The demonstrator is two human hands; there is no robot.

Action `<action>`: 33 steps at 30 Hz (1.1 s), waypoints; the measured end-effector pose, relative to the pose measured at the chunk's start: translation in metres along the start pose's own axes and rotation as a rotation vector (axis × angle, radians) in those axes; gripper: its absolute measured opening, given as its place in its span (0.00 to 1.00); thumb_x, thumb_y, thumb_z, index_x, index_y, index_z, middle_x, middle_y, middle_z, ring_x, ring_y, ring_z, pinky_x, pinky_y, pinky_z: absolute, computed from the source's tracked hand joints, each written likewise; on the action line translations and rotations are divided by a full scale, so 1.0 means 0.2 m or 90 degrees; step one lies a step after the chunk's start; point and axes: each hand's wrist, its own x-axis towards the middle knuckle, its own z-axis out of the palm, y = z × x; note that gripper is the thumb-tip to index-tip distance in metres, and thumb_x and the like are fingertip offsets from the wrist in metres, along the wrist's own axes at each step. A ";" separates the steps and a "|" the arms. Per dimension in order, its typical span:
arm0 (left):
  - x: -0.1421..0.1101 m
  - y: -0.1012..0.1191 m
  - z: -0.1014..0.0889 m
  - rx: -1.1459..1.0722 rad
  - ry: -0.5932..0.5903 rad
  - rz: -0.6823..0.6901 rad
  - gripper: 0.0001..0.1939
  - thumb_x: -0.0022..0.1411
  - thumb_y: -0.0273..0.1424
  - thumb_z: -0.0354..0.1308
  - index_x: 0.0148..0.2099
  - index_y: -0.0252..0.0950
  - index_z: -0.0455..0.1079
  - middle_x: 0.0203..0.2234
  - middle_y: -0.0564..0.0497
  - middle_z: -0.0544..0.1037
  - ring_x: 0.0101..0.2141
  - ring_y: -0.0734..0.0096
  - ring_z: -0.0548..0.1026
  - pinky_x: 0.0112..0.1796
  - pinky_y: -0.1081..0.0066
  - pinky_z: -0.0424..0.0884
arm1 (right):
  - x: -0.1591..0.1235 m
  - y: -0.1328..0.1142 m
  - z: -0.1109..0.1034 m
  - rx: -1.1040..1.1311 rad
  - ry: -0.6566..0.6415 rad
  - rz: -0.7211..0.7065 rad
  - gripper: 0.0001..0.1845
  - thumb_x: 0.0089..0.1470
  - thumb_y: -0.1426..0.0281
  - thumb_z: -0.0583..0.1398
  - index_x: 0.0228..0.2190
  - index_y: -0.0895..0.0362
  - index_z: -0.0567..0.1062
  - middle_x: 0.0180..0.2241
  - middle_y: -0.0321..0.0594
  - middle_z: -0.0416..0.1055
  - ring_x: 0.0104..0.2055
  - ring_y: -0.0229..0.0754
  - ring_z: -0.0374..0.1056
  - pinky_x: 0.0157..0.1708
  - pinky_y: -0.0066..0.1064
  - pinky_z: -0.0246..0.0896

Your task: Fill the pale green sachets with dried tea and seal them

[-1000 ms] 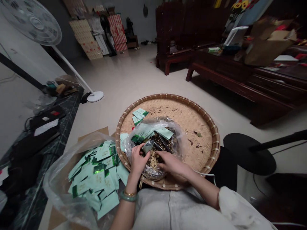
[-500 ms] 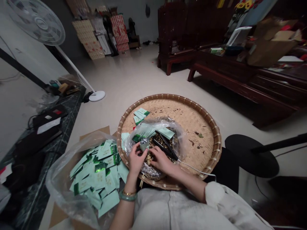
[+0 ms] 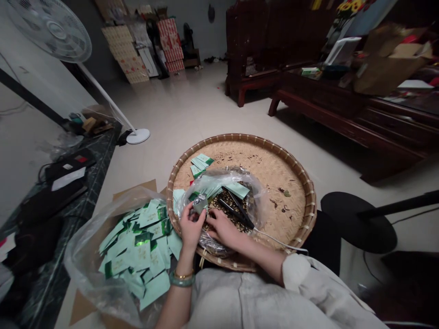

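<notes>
1. Small silver foil packet (image 3: 200, 204) is sitting in the left hand (image 3: 190, 227), just above a clear plastic bag (image 3: 255, 197) of dried brown bits (image 3: 219, 211).
2. Left fingers (image 3: 187, 218) are gripping the packet tightly.
3. Right fingers (image 3: 216, 224) are spreading open, touching the bits beside a long black tool (image 3: 236, 213).
4. Everything is resting on a round woven bamboo tray (image 3: 240, 136).

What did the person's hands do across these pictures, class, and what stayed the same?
The left hand has drawn a small foil packet leftward and slightly up, keeping hold of it. The right hand has slid left toward it, over the dried mix. The round woven bamboo tray and the pale green sachets stayed put.
</notes>
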 end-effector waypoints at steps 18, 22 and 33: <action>-0.02 0.01 -0.01 0.050 -0.107 0.080 0.22 0.49 0.33 0.64 0.48 0.35 0.69 0.43 0.44 0.73 0.40 0.64 0.75 0.39 0.67 0.75 | -0.04 0.12 -0.16 0.162 0.140 0.095 0.11 0.45 0.79 0.60 0.32 0.57 0.77 0.33 0.39 0.76 0.36 0.41 0.71 0.39 0.32 0.65; -0.04 0.03 0.00 0.108 -0.129 0.142 0.19 0.50 0.29 0.62 0.47 0.37 0.70 0.43 0.46 0.72 0.42 0.64 0.73 0.39 0.66 0.75 | -0.05 0.09 -0.32 0.250 0.249 0.102 0.19 0.45 0.75 0.61 0.42 0.56 0.75 0.40 0.40 0.76 0.39 0.42 0.72 0.38 0.31 0.67; -0.10 0.07 0.07 0.133 -0.181 0.191 0.20 0.49 0.24 0.61 0.47 0.38 0.70 0.41 0.46 0.72 0.43 0.61 0.72 0.36 0.65 0.74 | -0.03 -0.07 -0.44 0.157 0.390 -0.036 0.12 0.51 0.74 0.58 0.39 0.55 0.75 0.38 0.41 0.75 0.40 0.41 0.70 0.38 0.32 0.68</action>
